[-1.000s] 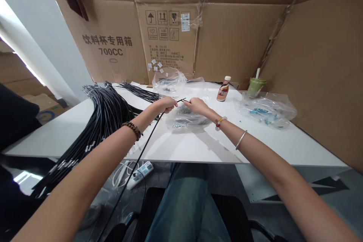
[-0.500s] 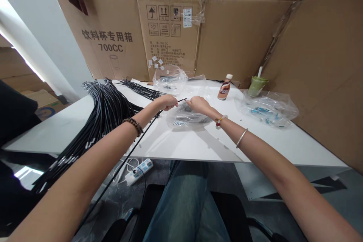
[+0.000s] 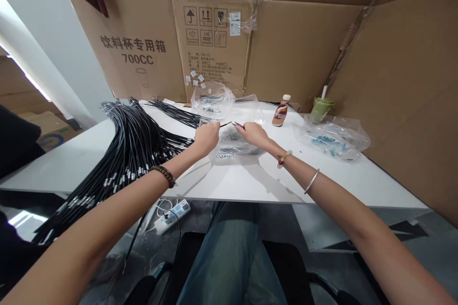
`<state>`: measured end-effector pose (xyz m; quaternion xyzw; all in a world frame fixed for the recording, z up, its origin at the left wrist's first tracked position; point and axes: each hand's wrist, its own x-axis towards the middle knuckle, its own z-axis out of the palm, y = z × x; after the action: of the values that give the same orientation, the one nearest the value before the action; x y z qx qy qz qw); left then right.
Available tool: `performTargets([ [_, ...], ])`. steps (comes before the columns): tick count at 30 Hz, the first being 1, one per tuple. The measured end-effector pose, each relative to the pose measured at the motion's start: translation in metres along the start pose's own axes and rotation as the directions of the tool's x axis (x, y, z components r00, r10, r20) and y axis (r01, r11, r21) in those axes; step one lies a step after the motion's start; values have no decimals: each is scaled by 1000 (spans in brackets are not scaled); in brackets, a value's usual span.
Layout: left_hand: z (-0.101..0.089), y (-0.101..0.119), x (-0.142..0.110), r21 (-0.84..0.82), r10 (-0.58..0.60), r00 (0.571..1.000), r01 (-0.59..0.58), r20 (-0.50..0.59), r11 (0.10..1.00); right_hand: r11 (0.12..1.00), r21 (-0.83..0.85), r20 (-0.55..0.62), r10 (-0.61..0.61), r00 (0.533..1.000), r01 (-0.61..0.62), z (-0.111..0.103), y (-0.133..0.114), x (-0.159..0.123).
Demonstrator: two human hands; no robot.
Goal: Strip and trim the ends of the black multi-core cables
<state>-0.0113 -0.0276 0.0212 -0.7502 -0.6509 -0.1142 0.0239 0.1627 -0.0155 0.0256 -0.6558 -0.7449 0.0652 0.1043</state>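
My left hand (image 3: 207, 138) is closed round a black cable. The cable's thin end (image 3: 225, 125), with a reddish tip, sticks out to the right. Opposite it, my right hand (image 3: 254, 133) pinches a small dark pointed tool (image 3: 236, 124); its exact kind is too small to tell. The tool's tip and the cable end are close together, and I cannot tell whether they touch. Beneath both hands lies a clear plastic bag (image 3: 224, 156) with a heap of small grey parts (image 3: 232, 134). A cable length (image 3: 134, 240) hangs below the table edge under my left arm.
A large bundle of black cables (image 3: 125, 143) with silvery ends covers the table's left side; a smaller bundle (image 3: 175, 112) lies behind. At right stand a brown bottle (image 3: 280, 112), a green cup (image 3: 321, 108) and a bag of blue parts (image 3: 332, 143). Cardboard (image 3: 293, 47) walls the back.
My left hand has turned and moved slightly down and left, its back now facing me. The cable that crossed beside my left forearm now hangs lower. The pointed tool shows more clearly.
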Motion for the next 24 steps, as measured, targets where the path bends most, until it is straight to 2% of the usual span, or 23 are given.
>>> performTargets([
  [5,-3,5,-3,80,39,999,-38,-15,996,999,43,20,-33,999,32,6,-14,2],
  [9,-2,8,-6,113,72,997,-70,-15,991,997,72,61,0,998,-4,7,-19,8],
  [18,3,11,-6,52,139,990,-138,0,989,978,186,221,50,974,-93,-29,-22,17],
  [21,1,11,-5,-6,115,993,-115,-14,993,956,261,187,87,979,-135,-33,-18,19],
  [24,-10,11,-3,-91,54,997,-59,-61,994,911,384,43,145,988,-150,-30,-10,18],
])
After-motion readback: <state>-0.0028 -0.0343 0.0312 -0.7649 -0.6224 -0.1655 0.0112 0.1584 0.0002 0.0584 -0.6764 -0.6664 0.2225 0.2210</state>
